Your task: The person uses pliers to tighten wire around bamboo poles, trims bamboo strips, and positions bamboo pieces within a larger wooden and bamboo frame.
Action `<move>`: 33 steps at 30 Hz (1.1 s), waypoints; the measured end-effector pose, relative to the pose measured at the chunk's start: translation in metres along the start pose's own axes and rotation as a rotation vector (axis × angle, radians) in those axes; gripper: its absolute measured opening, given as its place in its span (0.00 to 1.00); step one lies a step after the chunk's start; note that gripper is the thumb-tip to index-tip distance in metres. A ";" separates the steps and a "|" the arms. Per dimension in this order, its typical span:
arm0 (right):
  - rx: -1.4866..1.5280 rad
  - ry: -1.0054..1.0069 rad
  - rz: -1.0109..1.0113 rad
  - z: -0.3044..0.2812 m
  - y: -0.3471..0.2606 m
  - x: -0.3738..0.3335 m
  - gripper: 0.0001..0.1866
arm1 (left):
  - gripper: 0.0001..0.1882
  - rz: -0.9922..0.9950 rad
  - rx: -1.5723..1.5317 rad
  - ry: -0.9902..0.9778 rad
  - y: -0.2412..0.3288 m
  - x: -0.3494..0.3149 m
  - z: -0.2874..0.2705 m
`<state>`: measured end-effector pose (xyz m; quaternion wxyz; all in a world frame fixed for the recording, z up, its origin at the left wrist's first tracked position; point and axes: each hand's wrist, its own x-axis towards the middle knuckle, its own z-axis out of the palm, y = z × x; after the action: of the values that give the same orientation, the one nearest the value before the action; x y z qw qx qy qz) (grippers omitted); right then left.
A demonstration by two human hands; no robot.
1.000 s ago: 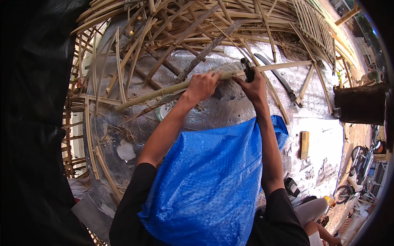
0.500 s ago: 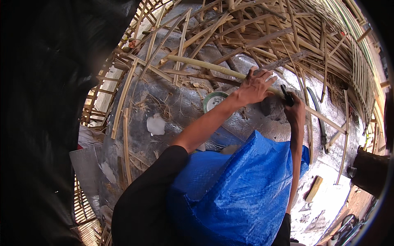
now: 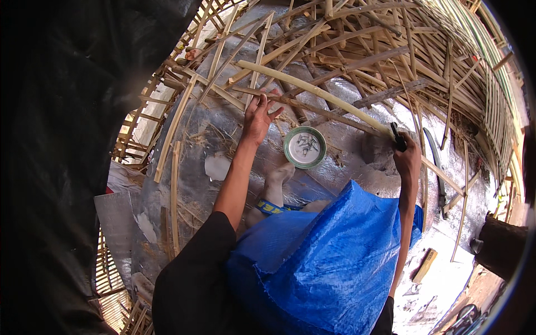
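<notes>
Bamboo strip (image 3: 304,85), pale and long, slants before you down toward your right hand (image 3: 407,153), wrapped around a black tool (image 3: 398,138). Your left hand (image 3: 258,120) reaches forward, fingers partly spread at a darker strip (image 3: 318,109); whether they grip it, you cannot tell.

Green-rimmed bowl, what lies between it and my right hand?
The head view shows a grey, stone-like lump between the bowl and your right hand, with silvery sheeting nearer the bowl.
</notes>
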<state>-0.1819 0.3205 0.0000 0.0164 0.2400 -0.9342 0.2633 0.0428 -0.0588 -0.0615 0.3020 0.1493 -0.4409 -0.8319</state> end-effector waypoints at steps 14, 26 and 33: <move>0.009 -0.040 0.041 -0.005 -0.021 -0.004 0.19 | 0.48 0.037 -0.613 0.158 -0.046 0.091 0.043; -0.040 -0.040 0.140 -0.004 -0.027 -0.006 0.24 | 0.42 0.076 -0.747 0.054 -0.040 0.099 0.048; -0.005 -0.007 0.132 -0.009 -0.035 -0.011 0.20 | 0.41 0.050 -0.734 0.123 -0.037 0.098 0.055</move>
<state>-0.1570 0.3037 0.0226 -0.0036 0.1789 -0.9487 0.2606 -0.0747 -0.0695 -0.0588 0.3818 0.0699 -0.0981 -0.9164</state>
